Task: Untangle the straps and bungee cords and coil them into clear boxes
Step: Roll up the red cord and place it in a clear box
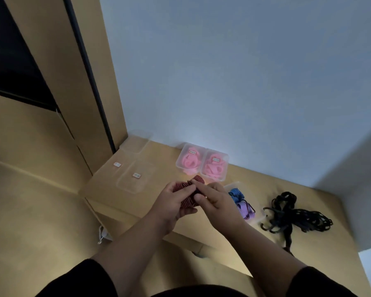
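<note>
We see a tan wooden tabletop (163,213) across the middle of the frame. On it, two clear plastic boxes of pink straps (202,161) sit at centre, empty clear plastic containers (130,180) to their left, and a tangled black bungee cord pile (296,215) at right.

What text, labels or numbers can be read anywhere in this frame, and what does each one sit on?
No text is legible.
Label on the left pink-cord box: too blurred to read.
Label on the right pink-cord box: too blurred to read.
Small white tag on the surface: marks unreadable.
White tag on the empty clear box: marks unreadable.
</note>
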Motion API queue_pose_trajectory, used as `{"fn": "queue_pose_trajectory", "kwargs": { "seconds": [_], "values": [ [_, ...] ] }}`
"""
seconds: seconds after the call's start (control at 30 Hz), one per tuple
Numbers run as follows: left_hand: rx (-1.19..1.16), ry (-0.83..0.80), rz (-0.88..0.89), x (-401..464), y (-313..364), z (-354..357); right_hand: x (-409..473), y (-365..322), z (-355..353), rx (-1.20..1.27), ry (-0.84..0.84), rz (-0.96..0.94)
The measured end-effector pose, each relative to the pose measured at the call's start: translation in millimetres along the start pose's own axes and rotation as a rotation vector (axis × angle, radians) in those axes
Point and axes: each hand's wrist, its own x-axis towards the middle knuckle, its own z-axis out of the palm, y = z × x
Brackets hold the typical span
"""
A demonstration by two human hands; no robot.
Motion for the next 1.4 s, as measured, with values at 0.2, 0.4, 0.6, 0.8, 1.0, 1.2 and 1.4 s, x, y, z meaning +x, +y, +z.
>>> {"fn": "queue_pose_trajectory", "kwargs": {
  "seconds": [0.2,0.4,0.6,0.8,1.0,1.2,1.4],
  "values": [
    [0.193,-0.082,-0.111,22,-38,34,-22,48,-35,0.143,0.059,0.246],
    [0.329,-0.170,-0.201,52,-63,83,-24,89,-88,0.195,-0.014,0.286],
    [0.231,-0.164,-0.301,85,-81,120,-21,137,-116,0.532,-0.052,0.604],
    [0.222,-0.175,-0.262,111,-94,144,-5,168,-135,0.501,-0.038,0.597],
    [0.421,-0.141,-0.170,127,-117,149,-2,194,-141,0.396,-0.050,0.606],
    [0.797,-0.110,-0.084,137,-130,148,10,218,-145,0.183,-0.276,0.615],
    [1.343,-0.306,0.049,152,-127,152,18,232,-139,-0.282,-0.559,0.417]
  ]
}}
